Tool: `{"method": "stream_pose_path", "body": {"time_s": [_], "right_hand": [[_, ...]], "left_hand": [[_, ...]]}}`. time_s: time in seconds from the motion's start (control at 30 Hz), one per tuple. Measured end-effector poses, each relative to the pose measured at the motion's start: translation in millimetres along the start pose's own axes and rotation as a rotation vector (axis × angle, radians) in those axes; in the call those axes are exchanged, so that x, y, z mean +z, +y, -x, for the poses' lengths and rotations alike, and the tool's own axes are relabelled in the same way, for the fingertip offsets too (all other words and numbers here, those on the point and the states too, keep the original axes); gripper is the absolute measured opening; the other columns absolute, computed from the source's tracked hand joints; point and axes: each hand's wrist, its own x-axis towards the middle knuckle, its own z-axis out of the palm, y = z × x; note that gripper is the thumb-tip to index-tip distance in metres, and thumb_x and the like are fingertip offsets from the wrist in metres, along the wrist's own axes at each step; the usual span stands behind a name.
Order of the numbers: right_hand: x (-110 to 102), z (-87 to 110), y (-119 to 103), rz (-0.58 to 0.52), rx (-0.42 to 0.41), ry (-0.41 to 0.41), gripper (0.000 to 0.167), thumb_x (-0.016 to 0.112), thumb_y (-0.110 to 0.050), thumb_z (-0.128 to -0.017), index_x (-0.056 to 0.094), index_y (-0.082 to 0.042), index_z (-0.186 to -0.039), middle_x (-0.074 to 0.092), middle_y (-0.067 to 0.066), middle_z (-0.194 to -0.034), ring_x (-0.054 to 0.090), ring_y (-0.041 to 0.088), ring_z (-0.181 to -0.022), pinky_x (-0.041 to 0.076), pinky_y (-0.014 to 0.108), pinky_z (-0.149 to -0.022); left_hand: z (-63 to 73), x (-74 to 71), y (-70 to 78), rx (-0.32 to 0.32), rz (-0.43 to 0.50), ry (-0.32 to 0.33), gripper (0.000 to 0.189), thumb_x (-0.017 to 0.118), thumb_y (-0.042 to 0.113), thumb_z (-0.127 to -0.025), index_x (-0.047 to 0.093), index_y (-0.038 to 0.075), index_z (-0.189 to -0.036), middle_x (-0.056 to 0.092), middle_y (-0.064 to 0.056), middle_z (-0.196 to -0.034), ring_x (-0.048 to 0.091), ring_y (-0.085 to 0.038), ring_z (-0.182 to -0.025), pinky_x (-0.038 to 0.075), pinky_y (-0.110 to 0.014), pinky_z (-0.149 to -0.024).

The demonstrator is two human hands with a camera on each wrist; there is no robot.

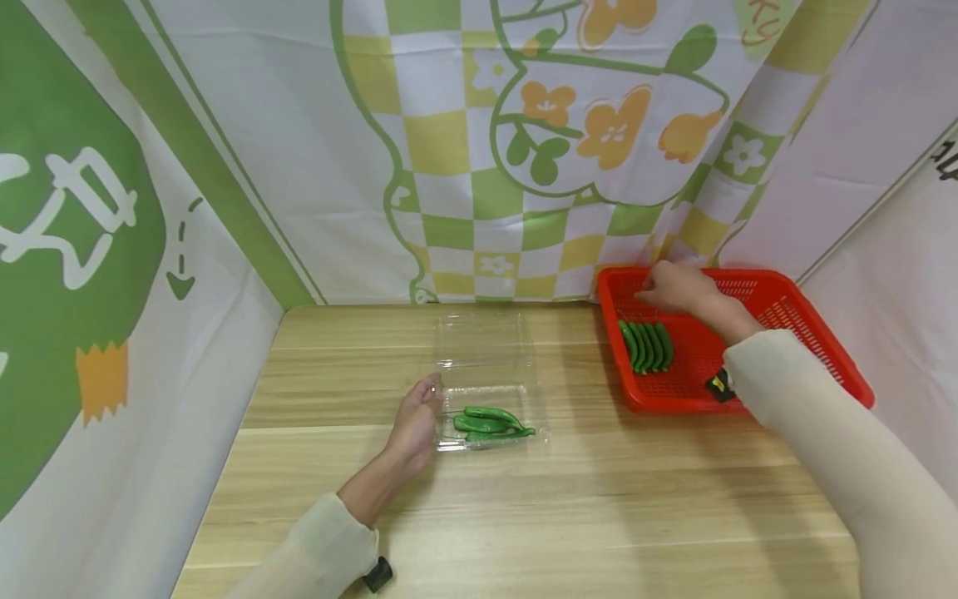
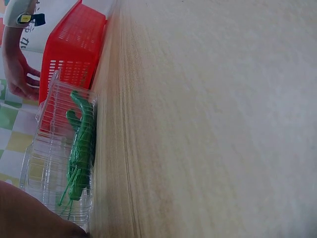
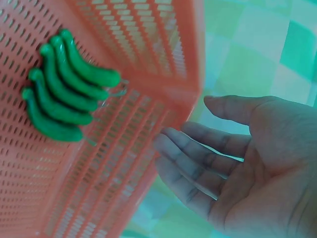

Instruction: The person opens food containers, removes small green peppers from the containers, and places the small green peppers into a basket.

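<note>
A clear plastic clamshell box (image 1: 490, 378) lies opened on the table, its lid folded toward the back. Several green chili peppers (image 1: 490, 423) rest in its front part, thin stems pointing left. My left hand (image 1: 414, 424) grips the box's left edge; part of that hand shows at the corner of the left wrist view. My right hand (image 1: 677, 287) hovers over the back left of the red basket (image 1: 699, 349). In the right wrist view its fingers (image 3: 193, 168) are spread with nothing in them. Several more green peppers (image 3: 69, 89) lie side by side on the basket floor.
The red basket's slotted walls rise at the table's right back. A patterned curtain (image 1: 516, 166) hangs right behind the wooden table (image 1: 524, 516), with white cloth (image 1: 217, 399) on the left. The box stands left of the basket, a strip of table between them.
</note>
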Motion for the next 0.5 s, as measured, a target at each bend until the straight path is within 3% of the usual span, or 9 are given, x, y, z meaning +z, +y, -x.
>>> {"method": "stream_pose_path", "body": {"time_s": [0.33,0.5], "right_hand": [[1.9,9.6,-42.3,0.003,-0.037,0.102,0.047,0.067,-0.023,-0.1,0.046,-0.018,-0.058,0.037,-0.007,-0.053,0.034,0.012,-0.053,0.026,0.027,-0.047],[0.0,13.7,-60.6,0.024,-0.085,0.127,0.045,0.069,-0.028,-0.101,0.053,-0.016,-0.06,0.049,-0.004,-0.053,0.049,0.015,-0.052,0.036,0.031,-0.049]], "left_hand": [[1.3,-0.1,1.1,0.001,-0.009,-0.001,0.058,0.032,0.0,-0.11,0.016,-0.006,-0.165,0.008,-0.028,-0.174,0.005,-0.047,-0.161,0.001,-0.058,-0.132],[1.1,-0.1,1.1,0.001,-0.009,-0.001,0.058,0.033,0.0,-0.11,0.016,-0.006,-0.165,0.008,-0.027,-0.174,0.006,-0.046,-0.161,0.002,-0.057,-0.132]]}}
